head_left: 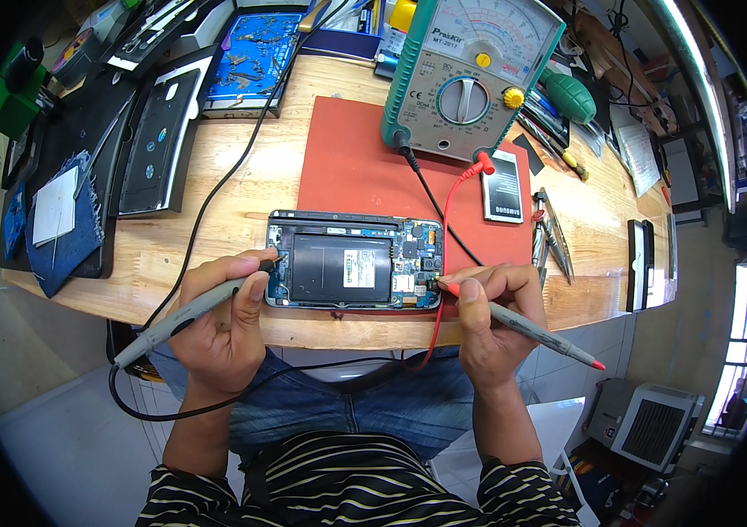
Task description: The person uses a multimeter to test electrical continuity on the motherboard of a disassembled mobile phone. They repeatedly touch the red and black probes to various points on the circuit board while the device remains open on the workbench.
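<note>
An opened smartphone (330,268) lies flat near the table's front edge, its circuit board showing around a dark battery bay. My left hand (220,329) pinches a grey test probe with a black lead (182,323), its tip at the phone's left end. In my right hand (498,329) is a grey test probe with a red tip (542,335), pointed at the board's lower right corner. Whether either tip touches metal is too small to tell. Behind the phone stands a green-edged analog multimeter (452,110), with black and red plugs in its lower sockets.
Under the multimeter spreads a red mat (338,167), with a phone battery (502,189) on it. Tweezers (553,237) lie to the right. An open black box (158,145), a blue tray of small parts (251,57) and a blue cloth (71,228) occupy the left. A black cable crosses the table.
</note>
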Available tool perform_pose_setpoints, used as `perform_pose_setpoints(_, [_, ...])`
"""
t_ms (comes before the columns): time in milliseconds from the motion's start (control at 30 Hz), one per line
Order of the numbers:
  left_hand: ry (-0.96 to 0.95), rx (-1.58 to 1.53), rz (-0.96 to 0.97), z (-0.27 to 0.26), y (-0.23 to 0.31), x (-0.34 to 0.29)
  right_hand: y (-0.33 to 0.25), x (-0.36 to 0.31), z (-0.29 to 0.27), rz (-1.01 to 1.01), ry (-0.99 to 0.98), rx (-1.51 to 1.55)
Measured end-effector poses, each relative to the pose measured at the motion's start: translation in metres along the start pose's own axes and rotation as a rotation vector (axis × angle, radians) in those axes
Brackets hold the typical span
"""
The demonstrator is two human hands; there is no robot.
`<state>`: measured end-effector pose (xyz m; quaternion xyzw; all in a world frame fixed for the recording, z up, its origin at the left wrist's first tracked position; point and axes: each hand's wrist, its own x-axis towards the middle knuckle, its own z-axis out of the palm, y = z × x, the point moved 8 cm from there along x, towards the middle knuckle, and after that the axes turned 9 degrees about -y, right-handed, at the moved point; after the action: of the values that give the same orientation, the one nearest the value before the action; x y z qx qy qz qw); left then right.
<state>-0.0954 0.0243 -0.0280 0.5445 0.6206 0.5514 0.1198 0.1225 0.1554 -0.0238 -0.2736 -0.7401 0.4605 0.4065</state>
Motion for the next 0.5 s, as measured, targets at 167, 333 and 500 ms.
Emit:
perform_pose_setpoints(167, [-0.003, 0.004, -0.01, 0.0001, -0.0012, -0.0003, 0.0005, 0.0001, 0.0, -0.002, -0.001, -0.008])
perform_pose_setpoints(333, [-0.007, 0.016, -0.01, 0.0002, -0.0002, 0.0001, 0.0006, 0.0, 0.0001, 0.002, -0.001, 0.004])
perform_pose_setpoints(500, [-0.028, 0.033, -0.026, 0.0018, 0.0021, 0.001, 0.0005, 0.0003, 0.0001, 0.006, 0.004, 0.005])
